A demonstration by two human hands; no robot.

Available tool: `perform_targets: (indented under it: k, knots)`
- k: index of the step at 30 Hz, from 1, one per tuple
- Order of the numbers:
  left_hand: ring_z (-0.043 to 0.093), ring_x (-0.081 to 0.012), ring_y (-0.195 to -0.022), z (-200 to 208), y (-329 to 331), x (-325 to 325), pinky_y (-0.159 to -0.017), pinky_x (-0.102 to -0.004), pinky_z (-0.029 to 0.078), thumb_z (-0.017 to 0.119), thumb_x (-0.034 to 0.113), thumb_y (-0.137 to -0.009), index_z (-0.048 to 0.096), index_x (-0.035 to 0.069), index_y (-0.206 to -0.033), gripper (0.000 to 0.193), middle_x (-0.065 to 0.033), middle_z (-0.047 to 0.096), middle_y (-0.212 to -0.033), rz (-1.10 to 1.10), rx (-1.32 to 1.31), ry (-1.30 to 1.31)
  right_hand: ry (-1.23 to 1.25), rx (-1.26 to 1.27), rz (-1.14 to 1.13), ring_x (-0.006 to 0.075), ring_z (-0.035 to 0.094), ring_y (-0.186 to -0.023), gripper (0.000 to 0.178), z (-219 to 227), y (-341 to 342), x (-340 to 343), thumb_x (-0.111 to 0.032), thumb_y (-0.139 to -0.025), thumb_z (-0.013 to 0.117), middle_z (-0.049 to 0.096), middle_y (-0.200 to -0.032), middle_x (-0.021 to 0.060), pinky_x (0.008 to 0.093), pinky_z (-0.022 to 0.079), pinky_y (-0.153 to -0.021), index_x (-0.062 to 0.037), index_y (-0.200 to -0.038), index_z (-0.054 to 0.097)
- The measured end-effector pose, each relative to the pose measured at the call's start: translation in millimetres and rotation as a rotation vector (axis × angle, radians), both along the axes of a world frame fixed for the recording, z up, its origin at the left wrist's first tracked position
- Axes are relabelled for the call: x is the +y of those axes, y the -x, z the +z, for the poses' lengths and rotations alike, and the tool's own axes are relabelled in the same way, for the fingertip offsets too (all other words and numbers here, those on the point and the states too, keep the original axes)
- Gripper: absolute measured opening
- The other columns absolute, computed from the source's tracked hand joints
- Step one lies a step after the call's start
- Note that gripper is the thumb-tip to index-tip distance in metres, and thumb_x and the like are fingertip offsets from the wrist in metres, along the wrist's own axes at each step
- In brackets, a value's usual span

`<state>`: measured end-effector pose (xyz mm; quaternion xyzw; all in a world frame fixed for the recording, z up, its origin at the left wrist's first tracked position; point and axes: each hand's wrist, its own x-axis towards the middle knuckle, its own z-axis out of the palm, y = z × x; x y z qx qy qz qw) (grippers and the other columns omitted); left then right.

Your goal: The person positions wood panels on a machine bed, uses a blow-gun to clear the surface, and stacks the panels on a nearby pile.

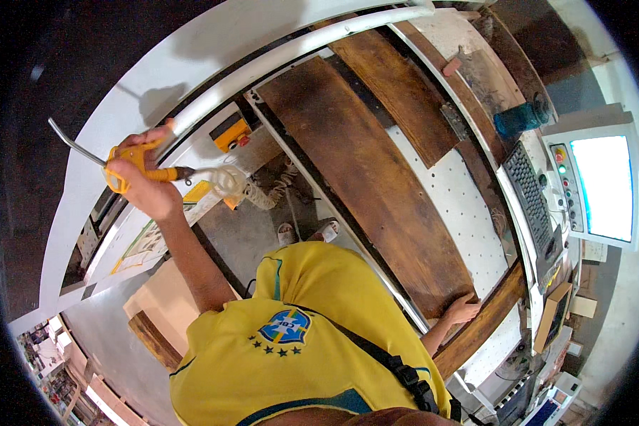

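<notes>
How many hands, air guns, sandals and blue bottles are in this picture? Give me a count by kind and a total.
Hands, left and right: 2
Air gun: 1
Sandals: 2
Blue bottle: 1
Total: 6

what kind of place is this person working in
Probably a woodworking shop or factory: brown wood-look boards lie on a white, dotted machine bed, a screen with a control panel stands to the right, and the left hand holds a yellow blow gun on a coiled hose.
</notes>
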<state>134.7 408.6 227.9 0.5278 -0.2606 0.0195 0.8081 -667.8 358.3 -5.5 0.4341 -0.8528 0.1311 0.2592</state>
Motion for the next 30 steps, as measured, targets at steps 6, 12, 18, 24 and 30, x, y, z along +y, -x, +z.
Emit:
perform_targets:
  k: [6,12,18,24,30]
  knots:
    - [0.066,-0.0142,-0.064,-39,62,-13,-0.052,-0.0229,0.048,0.031,0.057,-0.111,0.062,0.005,-0.114,0.06,-0.0063,0.067,-0.077,-0.57,0.018,-0.798,-0.002,0.008,0.01,0.039,0.063,-0.115,0.056,-8,7,3,-0.049,-0.103,0.058,0.066,-0.127,0.0197,0.052,0.052,-0.095,-0.0013,-0.131,0.061]
    - [0.076,-0.0323,-0.075,-120,81,-41,-0.075,-0.0483,0.06,0.034,0.063,-0.108,0.065,-0.007,-0.119,0.077,-0.0215,0.073,-0.077,-0.22,-0.485,-1.599,-0.008,-0.018,0.026,0.0383,0.064,-0.115,0.05,-13,14,4,-0.047,-0.104,0.057,0.067,-0.126,0.0182,0.0516,0.052,-0.094,-0.0042,-0.13,0.063]
    - [0.074,-0.0421,-0.076,-91,61,-47,-0.068,-0.0519,0.059,0.035,0.065,-0.107,0.066,-0.009,-0.107,0.08,-0.028,0.071,-0.077,-0.167,-0.397,-1.576,-0.072,-0.045,-0.163,0.0381,0.064,-0.116,0.058,-2,-2,0,-0.055,-0.101,0.056,0.068,-0.125,0.0164,0.0572,0.05,-0.095,-0.0059,-0.131,0.063]
    - [0.072,-0.0452,-0.077,-113,169,-49,-0.072,-0.0532,0.057,0.042,0.068,-0.103,0.074,-0.003,-0.09,0.08,-0.0275,0.07,-0.078,-0.915,-0.509,-1.432,-0.07,-0.38,-0.631,0.0393,0.065,-0.118,0.074,0,6,6,-0.067,-0.096,0.053,0.069,-0.127,0.0179,0.0685,0.046,-0.092,-0.0015,-0.129,0.064]
    - [0.073,-0.0423,-0.091,-116,232,-11,-0.082,-0.0521,0.055,0.045,0.069,-0.101,0.076,0.001,-0.094,0.075,-0.0274,0.073,-0.095,-1.304,-0.597,-1.492,-0.001,-0.488,-0.159,0.0408,0.067,-0.113,0.077,13,42,36,-0.069,-0.095,0.059,0.07,-0.124,0.0214,0.0554,0.054,-0.09,0.0011,-0.128,0.065]
